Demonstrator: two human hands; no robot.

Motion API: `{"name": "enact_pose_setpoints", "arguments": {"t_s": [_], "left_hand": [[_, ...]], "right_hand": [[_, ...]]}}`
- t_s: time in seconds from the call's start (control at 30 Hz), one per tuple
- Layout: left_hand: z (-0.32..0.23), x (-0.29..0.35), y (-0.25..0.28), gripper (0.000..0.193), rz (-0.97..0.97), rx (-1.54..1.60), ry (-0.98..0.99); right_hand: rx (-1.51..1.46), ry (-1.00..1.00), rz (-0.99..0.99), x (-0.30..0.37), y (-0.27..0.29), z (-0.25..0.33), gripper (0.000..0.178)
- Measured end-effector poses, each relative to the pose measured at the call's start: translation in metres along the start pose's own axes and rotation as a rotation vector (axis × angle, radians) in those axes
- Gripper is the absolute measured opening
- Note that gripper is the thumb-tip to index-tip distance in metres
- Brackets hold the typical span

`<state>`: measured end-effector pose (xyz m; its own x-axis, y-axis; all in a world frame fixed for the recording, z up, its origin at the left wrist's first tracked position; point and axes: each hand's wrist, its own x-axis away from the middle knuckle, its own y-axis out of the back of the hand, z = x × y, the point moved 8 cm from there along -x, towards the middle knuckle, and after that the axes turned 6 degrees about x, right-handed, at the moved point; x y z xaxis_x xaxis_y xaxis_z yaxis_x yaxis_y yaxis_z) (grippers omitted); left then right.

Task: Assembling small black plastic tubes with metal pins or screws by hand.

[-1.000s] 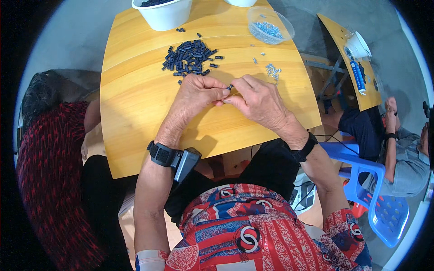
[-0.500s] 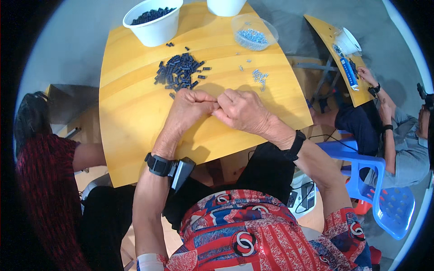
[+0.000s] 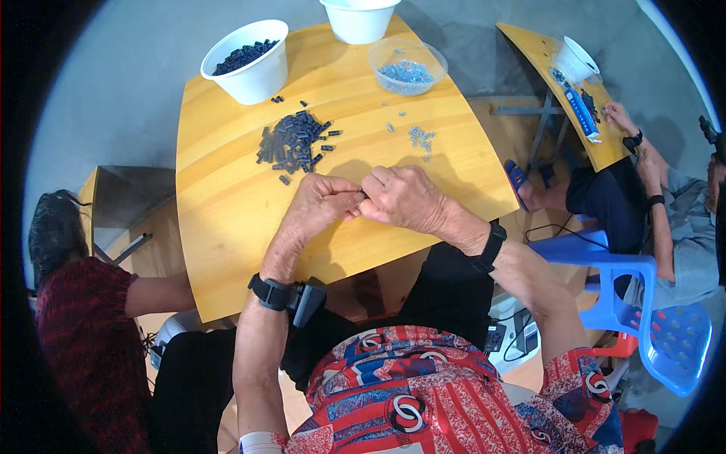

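Note:
Above the near part of the table (image 3: 234,265), my left hand (image 3: 318,203) and my right hand (image 3: 404,198) meet fingertip to fingertip, both closed in a pinch. A bit of a small black piece (image 3: 364,194) shows between them; the fingers cover most of it. Just beyond my left hand lies a heap of short black cylinder-like pieces (image 3: 291,140), a few of them loose at its edge. Small silver metal parts, perhaps screws (image 3: 421,139), lie scattered beyond my right hand.
At the far left stands a white tub (image 3: 261,76) of black pieces, with another white tub (image 3: 359,23) behind. A clear round container (image 3: 408,74) holds silver parts. One person (image 3: 83,325) sits at left; another (image 3: 673,219) works at a second table (image 3: 605,155) beside a blue chair (image 3: 643,303).
The view has shifted, so the table and tubs sit lower in the picture. My hands remain pressed together, and a dark piece now shows between the fingertips.

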<state>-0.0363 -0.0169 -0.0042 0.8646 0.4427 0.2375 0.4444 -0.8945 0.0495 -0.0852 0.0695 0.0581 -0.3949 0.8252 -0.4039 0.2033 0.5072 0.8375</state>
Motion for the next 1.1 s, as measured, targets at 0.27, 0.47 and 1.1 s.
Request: {"name": "enact_pose_setpoints", "arguments": {"t_s": [0.27, 0.47, 1.1], "left_hand": [[0.011, -0.002, 0.001, 0.013, 0.021, 0.146, -0.025], [0.01, -0.004, -0.001, 0.011, 0.05, 0.131, 0.003], [0.011, -0.002, -0.002, 0.012, 0.05, 0.14, 0.027]], "right_hand": [[-0.043, 0.016, -0.034, 0.007, -0.012, 0.009, 0.019], [-0.114, -0.012, -0.071, 0.01, -0.016, 0.006, 0.02], [-0.182, -0.087, -0.132, 0.017, -0.006, -0.001, 0.016]]}}
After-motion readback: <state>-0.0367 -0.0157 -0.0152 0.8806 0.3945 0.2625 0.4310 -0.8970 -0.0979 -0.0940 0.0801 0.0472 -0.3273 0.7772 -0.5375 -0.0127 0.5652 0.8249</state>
